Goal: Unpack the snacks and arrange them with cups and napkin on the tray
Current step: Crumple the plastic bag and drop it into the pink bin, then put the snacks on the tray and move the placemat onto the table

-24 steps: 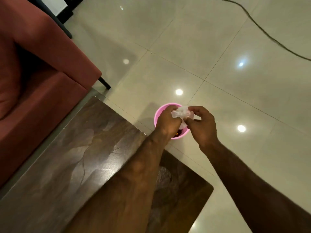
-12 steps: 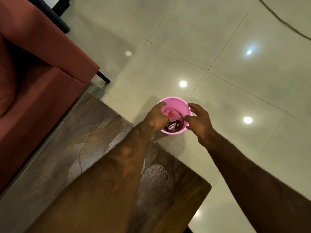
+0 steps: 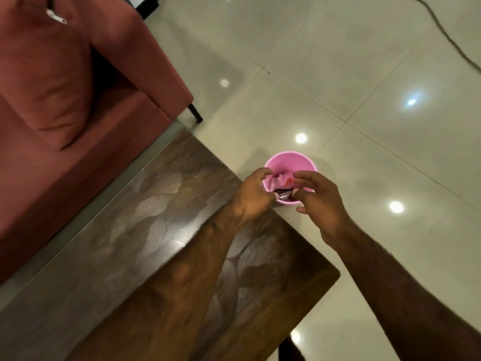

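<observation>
We count two hands, left hand and right hand, one bin, one wrapper, one tissue, one table, one sofa, one cushion, one cable

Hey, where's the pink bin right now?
The pink bin stands on the tiled floor, right of centre in the head view, just off the edge of the wooden table, under the left hand and right hand.

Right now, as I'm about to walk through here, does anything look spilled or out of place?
Nothing looks spilled or damaged. The pink bin stands upright on the floor beside the table corner, with crumpled tissue and a dark wrapper inside. Only a black cable trails loose across that floor.
</observation>
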`<state>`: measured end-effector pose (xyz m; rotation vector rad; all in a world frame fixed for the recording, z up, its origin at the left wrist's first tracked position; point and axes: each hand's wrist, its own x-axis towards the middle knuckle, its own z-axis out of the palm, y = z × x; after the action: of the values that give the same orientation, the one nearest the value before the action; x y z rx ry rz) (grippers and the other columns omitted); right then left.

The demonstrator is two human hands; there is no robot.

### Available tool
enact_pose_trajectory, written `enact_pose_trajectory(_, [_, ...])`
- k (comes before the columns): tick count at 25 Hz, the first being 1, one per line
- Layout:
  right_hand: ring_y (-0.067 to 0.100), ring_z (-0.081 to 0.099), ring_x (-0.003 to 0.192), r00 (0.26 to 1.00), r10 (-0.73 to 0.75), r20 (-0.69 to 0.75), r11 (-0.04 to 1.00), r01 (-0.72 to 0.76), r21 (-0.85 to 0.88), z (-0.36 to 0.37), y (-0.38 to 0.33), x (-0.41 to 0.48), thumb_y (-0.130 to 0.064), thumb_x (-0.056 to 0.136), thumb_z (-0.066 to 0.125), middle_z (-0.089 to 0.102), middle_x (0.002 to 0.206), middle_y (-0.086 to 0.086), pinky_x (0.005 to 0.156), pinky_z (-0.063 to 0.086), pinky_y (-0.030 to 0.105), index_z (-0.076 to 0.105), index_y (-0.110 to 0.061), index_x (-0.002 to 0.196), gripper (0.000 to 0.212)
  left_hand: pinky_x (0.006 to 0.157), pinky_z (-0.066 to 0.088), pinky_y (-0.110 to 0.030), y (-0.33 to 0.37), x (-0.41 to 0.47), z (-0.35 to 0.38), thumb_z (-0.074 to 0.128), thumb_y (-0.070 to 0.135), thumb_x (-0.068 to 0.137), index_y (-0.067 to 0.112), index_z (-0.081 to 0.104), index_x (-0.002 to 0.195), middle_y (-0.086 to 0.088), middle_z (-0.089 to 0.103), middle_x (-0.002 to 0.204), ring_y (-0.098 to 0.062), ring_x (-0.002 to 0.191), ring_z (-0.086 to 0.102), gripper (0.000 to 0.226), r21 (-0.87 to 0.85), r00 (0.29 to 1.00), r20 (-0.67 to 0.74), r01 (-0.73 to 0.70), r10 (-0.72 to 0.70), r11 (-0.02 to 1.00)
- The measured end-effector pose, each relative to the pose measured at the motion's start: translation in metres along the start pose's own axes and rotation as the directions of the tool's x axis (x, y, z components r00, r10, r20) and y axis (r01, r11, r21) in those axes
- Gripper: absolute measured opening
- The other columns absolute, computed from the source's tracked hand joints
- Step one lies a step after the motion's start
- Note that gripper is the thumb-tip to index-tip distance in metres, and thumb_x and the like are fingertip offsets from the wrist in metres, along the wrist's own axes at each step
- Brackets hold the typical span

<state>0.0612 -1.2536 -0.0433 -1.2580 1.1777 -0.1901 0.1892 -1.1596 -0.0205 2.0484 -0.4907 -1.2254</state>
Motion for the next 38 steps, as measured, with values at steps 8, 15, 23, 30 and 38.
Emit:
enact_pose_trajectory(8, [0.015, 0.07, 0.088, 0.968, -0.015, 0.249, 0.99, 0.049, -0.13, 0.11, -0.003, -0.104, 0.001, 0.092, 0.064, 0.075, 0.11, -0.003, 0.069, 0.057, 0.033, 0.072, -0.022, 0.115, 0.033, 0.102, 0.047, -0.029, -0.096, -0.138, -0.093, 0.068, 0.011, 0.09, 0.023, 0.047, 0.143, 0.002, 0.05, 0.143, -0.016, 0.128, 0.053, 0.059, -0.138, 0.976, -0.204, 0.045, -0.073, 0.989])
enact_pose_trajectory(15, [0.012, 0.07, 0.085, 0.869, -0.029, 0.494, 0.927, 0.208, -0.312, 0.234, 0.015, -0.215, -0.001, 0.09, 0.063, 0.073, 0.1, -0.007, 0.056, 0.053, 0.025, 0.071, -0.03, 0.099, 0.031, 0.095, 0.053, -0.028, -0.209, -0.276, -0.16, 0.07, 0.015, 0.089, 0.032, 0.051, 0.135, 0.011, 0.051, 0.13, -0.01, 0.117, 0.056, 0.053, -0.326, 0.903, -0.392, 0.045, -0.178, 0.944])
enact_pose_trajectory(23, [0.007, 0.063, 0.077, 0.689, -0.002, 0.725, 0.807, 0.429, -0.405, 0.378, 0.092, -0.379, 0.008, 0.089, 0.062, 0.071, 0.096, 0.002, 0.05, 0.047, 0.007, 0.072, -0.016, 0.104, 0.03, 0.097, 0.053, -0.037, -0.362, -0.45, -0.207, 0.071, 0.009, 0.087, 0.023, 0.055, 0.129, 0.001, 0.051, 0.131, -0.021, 0.119, 0.057, 0.047, -0.49, 0.756, -0.568, 0.009, -0.327, 0.872])
enact_pose_trajectory(30, [0.016, 0.064, 0.08, 0.532, 0.137, 0.836, 0.713, 0.533, -0.456, 0.46, 0.147, -0.502, 0.004, 0.091, 0.064, 0.069, 0.106, 0.006, 0.061, 0.053, 0.031, 0.073, -0.015, 0.11, 0.029, 0.098, 0.051, -0.041, -0.462, -0.572, -0.22, 0.068, 0.004, 0.087, 0.013, 0.056, 0.13, -0.011, 0.053, 0.134, -0.027, 0.118, 0.058, 0.046, -0.603, 0.612, -0.621, 0.026, -0.49, 0.797])
enact_pose_trajectory(38, [0.018, 0.064, 0.084, 0.408, 0.279, 0.87, 0.651, 0.585, -0.483, 0.498, 0.189, -0.532, 0.01, 0.085, 0.061, 0.068, 0.095, 0.005, 0.078, 0.056, 0.039, 0.073, -0.016, 0.102, 0.033, 0.075, 0.054, -0.031, -0.51, -0.624, -0.195, 0.067, -0.005, 0.085, 0.015, 0.057, 0.115, -0.01, 0.058, 0.119, -0.021, 0.094, 0.062, 0.037, -0.723, 0.497, -0.586, 0.037, -0.64, 0.69])
